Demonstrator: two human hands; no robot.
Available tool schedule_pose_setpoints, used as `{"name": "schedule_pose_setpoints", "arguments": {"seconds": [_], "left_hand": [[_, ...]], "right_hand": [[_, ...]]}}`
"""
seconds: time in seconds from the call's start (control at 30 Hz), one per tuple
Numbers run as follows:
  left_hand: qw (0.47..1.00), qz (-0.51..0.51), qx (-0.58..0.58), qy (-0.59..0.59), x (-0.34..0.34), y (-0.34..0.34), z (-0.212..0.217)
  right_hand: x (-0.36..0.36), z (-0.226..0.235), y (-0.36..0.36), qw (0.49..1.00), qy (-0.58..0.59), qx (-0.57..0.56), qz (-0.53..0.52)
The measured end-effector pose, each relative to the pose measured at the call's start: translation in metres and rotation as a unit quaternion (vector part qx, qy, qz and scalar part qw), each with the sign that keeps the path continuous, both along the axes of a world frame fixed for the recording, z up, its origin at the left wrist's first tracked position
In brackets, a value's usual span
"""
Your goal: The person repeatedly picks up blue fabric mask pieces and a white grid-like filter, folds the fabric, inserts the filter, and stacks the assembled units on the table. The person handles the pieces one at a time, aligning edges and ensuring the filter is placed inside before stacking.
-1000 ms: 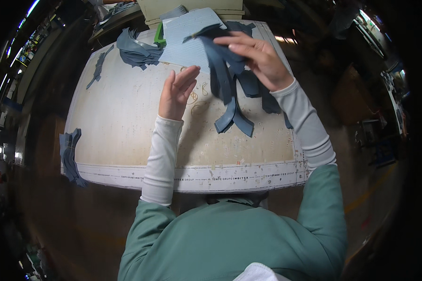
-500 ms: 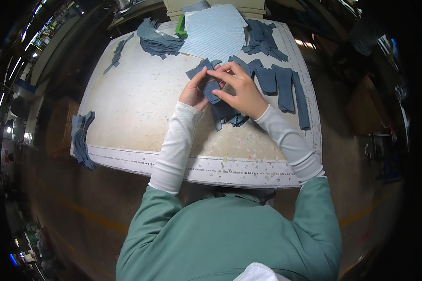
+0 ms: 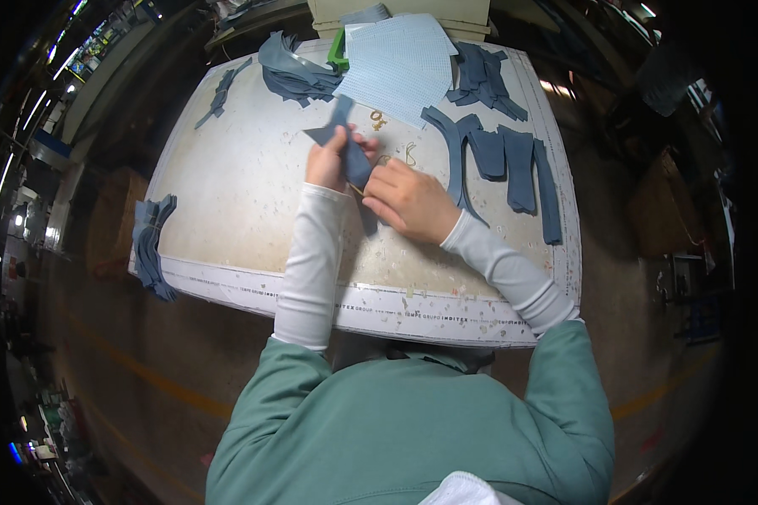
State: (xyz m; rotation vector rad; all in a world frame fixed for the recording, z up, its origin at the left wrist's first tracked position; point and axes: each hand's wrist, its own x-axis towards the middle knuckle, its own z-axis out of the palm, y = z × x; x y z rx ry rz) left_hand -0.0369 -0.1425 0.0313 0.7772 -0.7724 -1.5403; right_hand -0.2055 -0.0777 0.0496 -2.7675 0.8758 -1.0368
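Over the middle of the table, my left hand [image 3: 327,164] is closed around a bundle of dark blue cut fabric pieces [image 3: 356,162], which stick out above and below the fingers. My right hand [image 3: 413,202] is closed beside the bundle's lower end. From its fingertips a thin yellowish rubber band [image 3: 356,191] runs toward the bundle; how far it goes round is hidden. Several loose rubber bands [image 3: 378,119] lie on the table just beyond the hands. Long curved blue pieces [image 3: 456,160] lie right of my right hand.
Flat stacks of blue pieces [image 3: 520,172] line the table's right side. More piles sit at the far right [image 3: 485,80] and far left [image 3: 290,71]. Light blue patterned sheets [image 3: 400,63] and a green object [image 3: 338,50] are at the back. A banded bundle [image 3: 149,244] hangs over the left edge.
My right hand has come down and closed, drawing the rubber band beside the bundle. The bundle has shifted slightly left in my left hand. Loose rubber bands on the table are now uncovered.
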Motion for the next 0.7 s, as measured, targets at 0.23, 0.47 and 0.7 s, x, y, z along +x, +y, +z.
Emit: {"name": "schedule_pose_setpoints", "arguments": {"seconds": [0.23,0.47,0.7], "left_hand": [[0.978,0.098,-0.086,0.161,0.099,-0.012,0.001],[0.976,0.021,-0.133,0.171,0.103,0.034,0.04],[0.956,-0.19,0.007,0.222,0.047,0.097,0.077]], "right_hand": [[-0.013,-0.018,0.056,0.995,-0.023,0.081,0.045],[-0.048,-0.009,0.041,0.993,-0.016,0.109,-0.037],[-0.048,-0.011,-0.01,0.979,-0.073,0.173,-0.079]]}}
